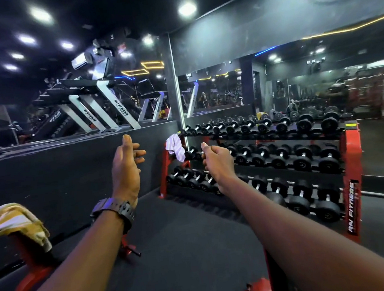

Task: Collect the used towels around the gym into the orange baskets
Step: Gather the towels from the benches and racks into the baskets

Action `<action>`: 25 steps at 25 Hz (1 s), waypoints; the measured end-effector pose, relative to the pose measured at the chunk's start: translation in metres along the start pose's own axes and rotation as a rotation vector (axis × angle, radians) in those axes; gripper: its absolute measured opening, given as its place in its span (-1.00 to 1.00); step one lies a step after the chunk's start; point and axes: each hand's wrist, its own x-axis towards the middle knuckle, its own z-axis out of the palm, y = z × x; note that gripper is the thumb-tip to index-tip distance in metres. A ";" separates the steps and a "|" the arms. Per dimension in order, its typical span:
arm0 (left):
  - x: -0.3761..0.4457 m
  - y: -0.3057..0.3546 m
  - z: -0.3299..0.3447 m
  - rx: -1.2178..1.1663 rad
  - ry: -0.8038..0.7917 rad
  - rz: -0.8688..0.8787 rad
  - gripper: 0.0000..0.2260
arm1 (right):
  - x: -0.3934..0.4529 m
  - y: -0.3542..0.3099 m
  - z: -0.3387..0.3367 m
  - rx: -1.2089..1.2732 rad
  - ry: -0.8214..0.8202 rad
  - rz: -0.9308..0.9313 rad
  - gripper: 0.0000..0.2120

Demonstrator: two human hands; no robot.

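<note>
A white and pink striped towel [175, 147] hangs over the left end of a red dumbbell rack [351, 153], near its top shelf. A yellow and white towel [18, 223] is draped on a red machine part at the lower left. Both my arms reach forward. My left hand [127, 168] is raised with relaxed, loosely bent fingers and holds nothing; a dark watch sits on that wrist. My right hand [216, 161] is in front of the rack, just right of the striped towel, its fingers curled with the thumb up, and holds nothing. No orange basket is in view.
The rack carries three rows of black dumbbells [281, 155]. Mirrors line the wall behind it. Treadmills [103, 107] stand on a raised platform behind a dark low wall at the left. Red machine frames [263, 288] sit low in front of me on dark rubber floor.
</note>
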 end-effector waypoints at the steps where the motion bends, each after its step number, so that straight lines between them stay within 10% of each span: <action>1: 0.028 -0.019 0.010 0.002 -0.003 0.003 -0.45 | 0.029 0.015 0.015 0.012 0.002 -0.001 -0.59; 25: 0.664 -0.388 0.163 -0.100 -0.103 -0.023 -0.51 | 0.614 0.203 0.412 -0.047 0.021 -0.022 -0.59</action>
